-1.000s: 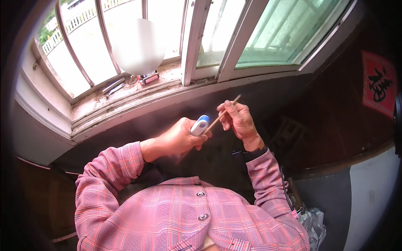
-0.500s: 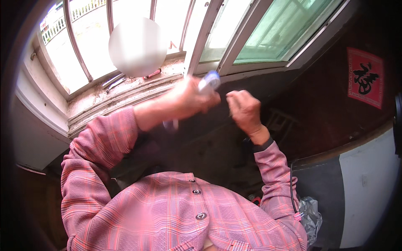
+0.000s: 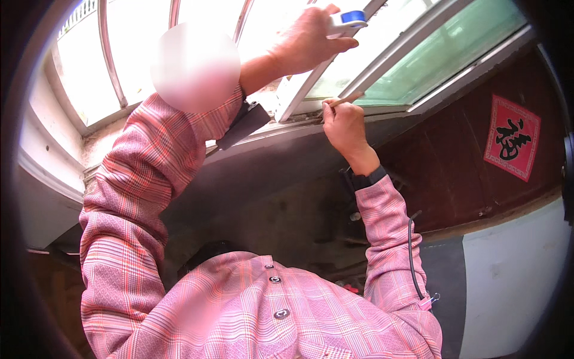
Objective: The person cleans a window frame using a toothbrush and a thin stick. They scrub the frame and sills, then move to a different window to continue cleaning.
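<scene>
My left hand [image 3: 302, 45] is raised in front of the window, wrapped round a white plastic thing with a blue end [image 3: 351, 18]. Its lower part is hidden in the hand, so its exact kind does not show. My right hand [image 3: 347, 128] is lower, beside the bottom rail of the window frame, with its fingers curled. From its top a narrow brownish shape [image 3: 347, 99] reaches toward the sash; I cannot tell whether it is a finger or a thin stick. The sliding window sash [image 3: 412, 72] with greenish glass stands behind both hands.
Metal bars [image 3: 107, 54] cross the bright opening at the left. A dark flat piece [image 3: 244, 127] shows below my left sleeve, over the sill. A red paper with a black character [image 3: 512, 139] hangs on the dark brown surface at the right.
My left hand has risen and moved right with the white-and-blue thing, up to the window. My right hand has moved slightly up, near the frame's bottom rail.
</scene>
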Demonstrator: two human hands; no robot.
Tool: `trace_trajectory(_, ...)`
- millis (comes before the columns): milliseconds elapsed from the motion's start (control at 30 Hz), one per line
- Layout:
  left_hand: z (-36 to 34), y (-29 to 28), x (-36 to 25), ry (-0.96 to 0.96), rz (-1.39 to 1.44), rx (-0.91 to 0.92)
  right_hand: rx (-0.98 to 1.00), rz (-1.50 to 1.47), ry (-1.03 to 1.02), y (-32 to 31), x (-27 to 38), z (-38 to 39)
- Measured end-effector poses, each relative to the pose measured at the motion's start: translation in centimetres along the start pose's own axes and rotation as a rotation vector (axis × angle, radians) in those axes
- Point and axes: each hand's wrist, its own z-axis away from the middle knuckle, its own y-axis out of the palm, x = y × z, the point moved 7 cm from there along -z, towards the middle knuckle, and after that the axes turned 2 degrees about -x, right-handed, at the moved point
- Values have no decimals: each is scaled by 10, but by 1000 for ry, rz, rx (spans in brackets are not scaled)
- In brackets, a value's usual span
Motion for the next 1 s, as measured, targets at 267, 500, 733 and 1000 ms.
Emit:
trace_trajectory(267, -13, 23, 8, -189, 436, 44, 122, -446, 262, -2, 0, 2)
trace_trajectory(500, -17, 26, 10, -127, 454, 11, 24, -470, 212, 2, 8, 9)
trace_trajectory(733, -21, 25, 5, -146, 431, 74, 45, -577, 208, 13, 4, 20)
trace_trajectory(1000, -22, 22, 2, -120, 422, 6, 3, -346, 208, 6, -15, 16)
